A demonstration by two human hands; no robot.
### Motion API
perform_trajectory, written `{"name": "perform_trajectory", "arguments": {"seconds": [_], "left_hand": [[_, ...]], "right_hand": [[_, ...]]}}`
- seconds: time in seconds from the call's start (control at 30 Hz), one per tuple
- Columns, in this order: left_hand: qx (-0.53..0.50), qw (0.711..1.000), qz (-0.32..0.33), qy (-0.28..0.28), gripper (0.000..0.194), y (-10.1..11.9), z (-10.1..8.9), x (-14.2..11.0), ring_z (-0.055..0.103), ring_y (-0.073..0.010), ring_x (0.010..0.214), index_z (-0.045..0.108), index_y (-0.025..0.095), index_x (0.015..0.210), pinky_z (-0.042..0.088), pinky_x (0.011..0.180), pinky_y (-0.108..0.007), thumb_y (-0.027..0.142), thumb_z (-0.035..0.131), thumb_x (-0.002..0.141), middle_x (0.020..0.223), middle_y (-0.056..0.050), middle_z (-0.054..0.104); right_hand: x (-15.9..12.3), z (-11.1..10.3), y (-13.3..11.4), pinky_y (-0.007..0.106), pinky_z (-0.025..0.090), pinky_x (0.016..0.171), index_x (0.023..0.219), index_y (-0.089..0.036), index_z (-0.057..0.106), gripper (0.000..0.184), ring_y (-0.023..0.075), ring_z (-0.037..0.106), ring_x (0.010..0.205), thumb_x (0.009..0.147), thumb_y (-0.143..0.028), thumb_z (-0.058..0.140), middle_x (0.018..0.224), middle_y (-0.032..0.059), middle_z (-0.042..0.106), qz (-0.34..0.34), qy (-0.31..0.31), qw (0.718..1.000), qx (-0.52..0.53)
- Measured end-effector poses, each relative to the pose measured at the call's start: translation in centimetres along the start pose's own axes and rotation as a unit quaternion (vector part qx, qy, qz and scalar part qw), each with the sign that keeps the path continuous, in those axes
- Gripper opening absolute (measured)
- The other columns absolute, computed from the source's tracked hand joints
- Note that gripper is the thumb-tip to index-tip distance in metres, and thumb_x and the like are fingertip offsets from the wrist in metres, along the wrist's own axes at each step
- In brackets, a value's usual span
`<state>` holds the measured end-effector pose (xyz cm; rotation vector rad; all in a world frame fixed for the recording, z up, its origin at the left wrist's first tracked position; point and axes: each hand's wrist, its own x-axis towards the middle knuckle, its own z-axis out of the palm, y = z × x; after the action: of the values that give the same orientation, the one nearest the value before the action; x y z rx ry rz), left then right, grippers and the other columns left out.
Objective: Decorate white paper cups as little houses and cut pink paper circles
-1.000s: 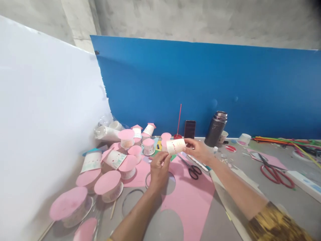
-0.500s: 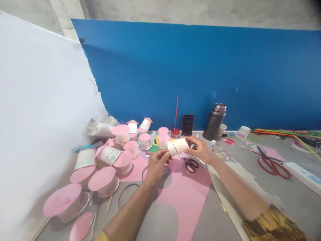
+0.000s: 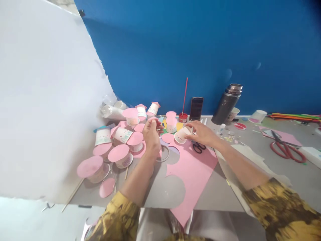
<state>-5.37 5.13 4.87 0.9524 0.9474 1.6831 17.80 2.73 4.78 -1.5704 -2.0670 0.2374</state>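
A small white paper cup [image 3: 181,135] with coloured print tilts over the pink sheet, its narrow base towards my right hand. The fingers of my right hand [image 3: 202,132] close on that base. My left hand [image 3: 152,135] is apart from the cup, its fingers drawn together beside a pink disc; whether they pinch something is hidden. A pink paper disc [image 3: 168,138] lies between the two hands. Under my right hand are black-handled scissors [image 3: 199,147]. The pink sheet [image 3: 194,174] has round cutouts and overhangs the table's front edge.
Several paper cups topped with pink discs [image 3: 118,153] crowd the left side. A grey tape ring [image 3: 163,154] lies near my left wrist. Behind stand a red pot [image 3: 183,117], a phone [image 3: 196,107] and a dark flask [image 3: 227,104]. Red-handled scissors [image 3: 287,150] lie right.
My left hand has let go of the cup and moved left. My right hand has lowered the cup towards the table. The view has tilted down, showing the table's front edge.
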Motion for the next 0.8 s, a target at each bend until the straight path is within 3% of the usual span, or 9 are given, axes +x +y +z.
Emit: {"name": "perform_trajectory", "arguments": {"seconds": [0.07, 0.1, 0.17, 0.2, 0.27, 0.4, 0.6, 0.7, 0.8], "left_hand": [[0.178, 0.980, 0.053, -0.069, 0.025, 1.1, 0.1, 0.4, 0.066, -0.0129, 0.069, 0.062, 0.019, 0.099, 0.050, 0.060, -0.024, 0.040, 0.048, 0.095, 0.086, -0.004, 0.068], [0.293, 0.945, 0.081, -0.117, 0.026, 1.4, 0.1, 0.5, 0.068, -0.0150, 0.075, 0.063, 0.019, 0.101, 0.053, 0.066, -0.026, 0.035, 0.043, 0.096, 0.092, -0.006, 0.071], [0.475, 0.848, 0.118, -0.201, 0.024, 1.3, 0.0, 0.8, 0.070, -0.0204, 0.093, 0.066, 0.019, 0.101, 0.054, 0.081, -0.032, 0.026, 0.044, 0.094, 0.103, -0.010, 0.073], [0.521, 0.814, 0.122, -0.228, 0.022, 0.9, -0.1, 0.8, 0.069, -0.0239, 0.101, 0.068, 0.018, 0.100, 0.052, 0.089, -0.036, 0.022, 0.049, 0.090, 0.106, -0.011, 0.073], [0.566, 0.776, 0.115, -0.254, 0.023, -0.5, -0.2, 0.8, 0.066, -0.0319, 0.110, 0.070, 0.016, 0.101, 0.048, 0.098, -0.043, 0.019, 0.060, 0.081, 0.107, -0.016, 0.073], [0.642, 0.712, 0.106, -0.264, 0.059, -3.3, -0.6, 0.2, 0.060, -0.0419, 0.118, 0.059, 0.010, 0.131, 0.043, 0.101, -0.051, 0.036, 0.069, 0.079, 0.118, -0.024, 0.069], [0.686, 0.671, 0.126, -0.253, 0.068, -4.7, -1.1, -0.4, 0.054, -0.0407, 0.126, 0.046, 0.011, 0.144, 0.036, 0.105, -0.053, 0.038, 0.063, 0.084, 0.128, -0.024, 0.065], [0.679, 0.675, 0.134, -0.255, 0.064, -5.0, -1.1, -0.4, 0.054, -0.0390, 0.127, 0.048, 0.012, 0.142, 0.035, 0.106, -0.052, 0.033, 0.062, 0.083, 0.128, -0.022, 0.065], [0.650, 0.702, 0.142, -0.254, 0.060, -5.2, -1.0, -0.5, 0.054, -0.0388, 0.127, 0.052, 0.014, 0.139, 0.034, 0.108, -0.054, 0.027, 0.063, 0.081, 0.124, -0.021, 0.067]], "right_hand": [[0.1, -0.7, -0.7, 0.034, 0.048, 0.075, 0.122, -0.025, 0.069, 0.046, 0.0239, 0.064, 0.088, 0.081, -0.043, 0.077, 0.109, 0.0085, 0.066, -0.008, -0.014, 0.999, -0.042], [0.1, -1.1, -0.9, 0.033, 0.047, 0.074, 0.121, -0.025, 0.069, 0.045, 0.0243, 0.064, 0.089, 0.081, -0.044, 0.077, 0.107, 0.0081, 0.066, -0.010, -0.018, 0.998, -0.054], [-0.2, -1.7, -1.1, 0.033, 0.047, 0.074, 0.119, -0.024, 0.070, 0.043, 0.0240, 0.064, 0.087, 0.081, -0.043, 0.076, 0.106, 0.0076, 0.066, -0.005, -0.017, 0.998, -0.059], [-0.5, -1.9, -1.1, 0.034, 0.047, 0.075, 0.119, -0.024, 0.070, 0.043, 0.0238, 0.064, 0.087, 0.081, -0.043, 0.076, 0.106, 0.0075, 0.067, -0.002, -0.017, 0.998, -0.057], [-1.2, -1.9, -1.0, 0.034, 0.048, 0.078, 0.119, -0.023, 0.070, 0.044, 0.0243, 0.064, 0.088, 0.080, -0.041, 0.077, 0.108, 0.0081, 0.067, 0.000, -0.020, 0.998, -0.052], [-2.7, -1.0, -1.2, 0.035, 0.049, 0.079, 0.124, -0.023, 0.069, 0.050, 0.0250, 0.065, 0.090, 0.077, -0.039, 0.079, 0.113, 0.0090, 0.067, -0.011, -0.056, 0.997, -0.045], [-3.5, -0.1, -1.8, 0.035, 0.050, 0.079, 0.127, -0.025, 0.068, 0.051, 0.0244, 0.065, 0.091, 0.079, -0.037, 0.079, 0.109, 0.0079, 0.065, -0.001, -0.076, 0.997, 0.001], [-3.6, 0.1, -1.5, 0.037, 0.050, 0.083, 0.123, -0.025, 0.069, 0.047, 0.0243, 0.063, 0.092, 0.079, -0.036, 0.079, 0.106, 0.0070, 0.064, 0.000, -0.072, 0.997, 0.024], [-3.9, 0.4, -0.7, 0.038, 0.051, 0.083, 0.125, -0.025, 0.068, 0.051, 0.0234, 0.062, 0.091, 0.078, -0.040, 0.080, 0.109, 0.0071, 0.064, -0.007, -0.068, 0.996, 0.059]]}}
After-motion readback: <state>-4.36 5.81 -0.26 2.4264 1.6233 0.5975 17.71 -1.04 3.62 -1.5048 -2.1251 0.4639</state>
